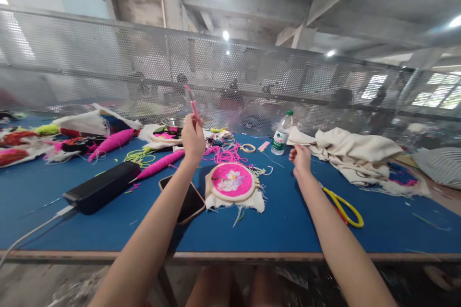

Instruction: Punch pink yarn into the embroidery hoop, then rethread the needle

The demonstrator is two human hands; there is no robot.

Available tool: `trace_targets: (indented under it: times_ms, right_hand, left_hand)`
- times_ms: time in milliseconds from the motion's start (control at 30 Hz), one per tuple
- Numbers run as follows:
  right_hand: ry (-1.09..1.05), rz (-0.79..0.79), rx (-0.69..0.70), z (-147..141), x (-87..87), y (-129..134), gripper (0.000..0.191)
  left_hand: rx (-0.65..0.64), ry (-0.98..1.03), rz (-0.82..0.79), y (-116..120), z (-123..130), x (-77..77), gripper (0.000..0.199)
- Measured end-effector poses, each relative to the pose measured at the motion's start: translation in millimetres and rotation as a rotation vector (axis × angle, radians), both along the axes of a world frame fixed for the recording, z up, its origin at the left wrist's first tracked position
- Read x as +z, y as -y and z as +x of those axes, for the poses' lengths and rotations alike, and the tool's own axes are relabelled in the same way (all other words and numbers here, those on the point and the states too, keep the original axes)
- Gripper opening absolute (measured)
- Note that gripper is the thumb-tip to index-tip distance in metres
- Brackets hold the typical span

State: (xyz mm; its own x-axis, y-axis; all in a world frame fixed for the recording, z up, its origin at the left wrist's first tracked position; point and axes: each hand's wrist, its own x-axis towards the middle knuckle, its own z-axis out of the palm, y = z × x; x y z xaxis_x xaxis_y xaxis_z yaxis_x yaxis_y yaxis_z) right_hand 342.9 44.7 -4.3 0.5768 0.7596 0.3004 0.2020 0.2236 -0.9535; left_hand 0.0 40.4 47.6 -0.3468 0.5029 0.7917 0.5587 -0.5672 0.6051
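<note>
My left hand is raised over the table, its fingers closed round a slim pink-handled tool with a thin metal shaft and a pink tip pointing up. Below and between my arms lies an embroidery hoop holding white cloth, with a white flower on a bright pink ground. My right hand is curled at the lower edge of a folded cream cloth; whether the fingers grip it is hidden. Yellow-handled scissors lie beside my right forearm.
A water bottle stands near my right hand. A phone lies partly under my left forearm. Left of it are a black box with a cable and pink yarn. A perforated metal screen borders the table's back.
</note>
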Motion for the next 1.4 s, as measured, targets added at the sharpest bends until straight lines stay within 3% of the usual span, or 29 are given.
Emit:
trace_targets:
  times_ms: [67, 133, 167, 267, 367, 433, 533, 600, 733, 800, 900, 1000, 1133, 1267, 1400]
  right_hand:
    - [0.143, -0.048, -0.050, 8.9, -4.4, -0.6, 0.017]
    - [0.305, -0.129, -0.056, 12.1, -12.3, -0.3, 0.016]
    - [0.385, -0.176, -0.047, 11.8, -16.6, -0.1, 0.017]
    - [0.595, -0.315, -0.009, 5.9, -26.3, -0.6, 0.019]
    - [0.749, -0.419, 0.012, -1.6, -25.7, -2.8, 0.017]
    - [0.817, -0.469, 0.014, -4.1, -19.9, -2.9, 0.017]
    - [0.877, -0.502, 0.003, -0.7, -6.2, 6.0, 0.017]
    - [0.897, -0.500, 0.003, 6.7, 5.4, 20.3, 0.009]
    - [0.912, -0.480, 0.064, 19.7, 32.9, 56.5, 0.015]
    - [0.832, -0.419, 0.225, 16.7, 45.7, 68.1, 0.011]
    - [0.412, -0.273, 0.617, -4.4, 56.0, 69.4, 0.006]
    - [0.063, -0.194, 0.749, -35.9, 49.6, 56.7, 0.014]
    - [-0.186, -0.103, 0.799, -67.3, 19.4, 41.0, 0.025]
    - [-0.181, -0.144, 0.755, -77.0, -4.8, 44.2, 0.026]
    - [-0.114, -0.121, 0.760, -81.2, -5.0, 56.3, 0.023]
  left_hand:
    - [0.119, -0.348, -0.126, 6.2, -1.4, 4.4, 0.015]
    - [0.049, -0.578, -0.217, 16.4, 6.4, 0.5, 0.015]
    - [-0.022, -0.805, -0.285, 22.8, 12.4, -4.8, 0.018]
    - [-0.190, -1.042, -0.295, 43.9, 29.4, -30.3, 0.017]
    - [-0.272, -1.351, -0.294, 58.1, 35.4, -56.6, 0.026]
    - [-0.271, -1.390, -0.293, 61.4, 34.4, -66.9, 0.029]
    - [-0.235, -1.373, -0.334, 62.3, 31.9, -70.5, 0.026]
    - [-0.211, -1.350, -0.364, 64.0, 31.8, -69.3, 0.022]
    - [-0.198, -1.331, -0.382, 70.9, 33.9, -67.3, 0.023]
    - [-0.194, -1.332, -0.395, 73.7, 35.2, -66.9, 0.024]
    - [-0.183, -1.343, -0.414, 75.2, 36.2, -66.6, 0.027]
    - [-0.189, -1.330, -0.425, 74.5, 35.1, -66.7, 0.026]
    - [-0.221, -1.324, -0.415, 72.4, 32.8, -68.1, 0.017]
    - [-0.264, -1.298, -0.365, 70.8, 32.6, -71.8, 0.021]
    - [-0.307, -1.218, -0.324, 72.4, 32.8, -73.0, 0.035]
